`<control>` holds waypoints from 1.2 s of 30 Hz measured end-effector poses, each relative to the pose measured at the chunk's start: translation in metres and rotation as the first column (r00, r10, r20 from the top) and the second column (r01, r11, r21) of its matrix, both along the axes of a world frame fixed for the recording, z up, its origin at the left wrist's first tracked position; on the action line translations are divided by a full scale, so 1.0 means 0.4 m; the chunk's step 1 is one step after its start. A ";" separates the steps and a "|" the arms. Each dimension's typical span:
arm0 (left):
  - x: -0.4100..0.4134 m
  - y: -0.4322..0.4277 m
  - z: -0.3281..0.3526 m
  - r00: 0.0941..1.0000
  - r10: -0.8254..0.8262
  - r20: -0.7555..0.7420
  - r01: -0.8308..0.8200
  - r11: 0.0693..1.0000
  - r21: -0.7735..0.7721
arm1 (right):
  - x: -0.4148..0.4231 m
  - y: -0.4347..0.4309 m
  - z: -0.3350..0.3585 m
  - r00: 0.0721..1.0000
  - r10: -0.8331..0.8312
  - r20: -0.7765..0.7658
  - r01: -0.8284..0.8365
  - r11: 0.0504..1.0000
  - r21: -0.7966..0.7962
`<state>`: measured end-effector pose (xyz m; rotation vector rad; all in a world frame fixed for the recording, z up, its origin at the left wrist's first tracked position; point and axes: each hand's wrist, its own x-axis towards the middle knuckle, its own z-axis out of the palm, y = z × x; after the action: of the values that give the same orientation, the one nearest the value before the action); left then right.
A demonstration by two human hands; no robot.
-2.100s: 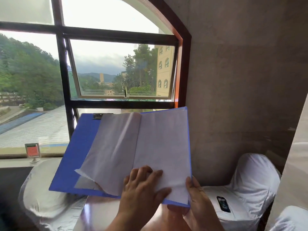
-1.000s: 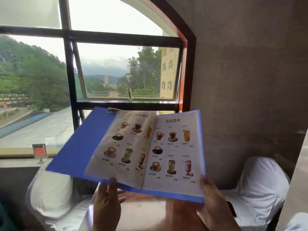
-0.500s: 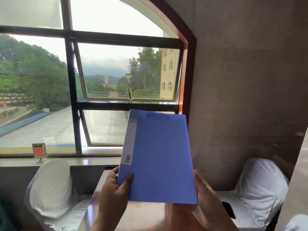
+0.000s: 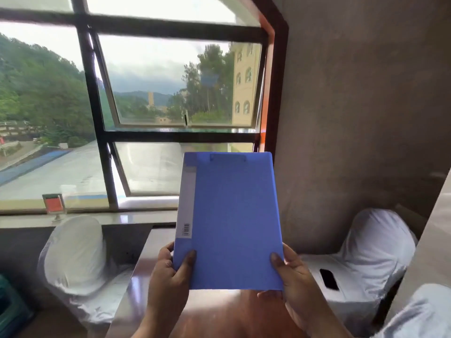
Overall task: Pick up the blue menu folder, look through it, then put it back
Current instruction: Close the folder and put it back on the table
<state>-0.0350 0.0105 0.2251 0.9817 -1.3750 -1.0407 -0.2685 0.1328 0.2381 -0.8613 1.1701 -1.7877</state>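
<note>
The blue menu folder [image 4: 231, 220] is closed and held upright in front of me, above the table, its grey spine strip with a barcode on the left. My left hand [image 4: 168, 279] grips its lower left corner, thumb across the front cover. My right hand [image 4: 292, 276] grips the lower right corner, thumb on the front and fingers behind. The pages inside are hidden.
A glossy brown table [image 4: 219, 315] lies below the folder. White-covered chairs stand at the left [image 4: 75, 254] and right [image 4: 371, 254]; a black phone [image 4: 329, 279] lies on the right seat. A small red sign stand [image 4: 54, 206] sits on the window sill.
The folder was open with drink pages showing; my left hand swung the cover over and it is now closed. Both hands now hold it by the bottom corners, slightly more upright.
</note>
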 end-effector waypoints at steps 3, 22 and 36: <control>0.003 0.025 -0.171 0.985 -0.114 0.130 0.085 0.974 0.211 | -0.014 0.036 -0.175 0.998 -0.052 -0.031 0.057 0.984 0.169; 0.117 0.416 -0.993 -0.023 -0.595 0.803 0.018 0.803 0.596 | 0.078 0.454 -1.036 0.589 0.632 -0.503 0.420 0.292 0.859; -0.074 0.498 -1.015 -0.057 -0.577 0.815 0.165 0.800 0.577 | 0.106 0.500 -1.026 0.461 0.658 -0.595 0.429 0.422 0.799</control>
<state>-0.0647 0.2097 -0.1810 1.8052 -2.9263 -0.9324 -0.2260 0.3329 -0.1724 -1.1156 2.3264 -0.0514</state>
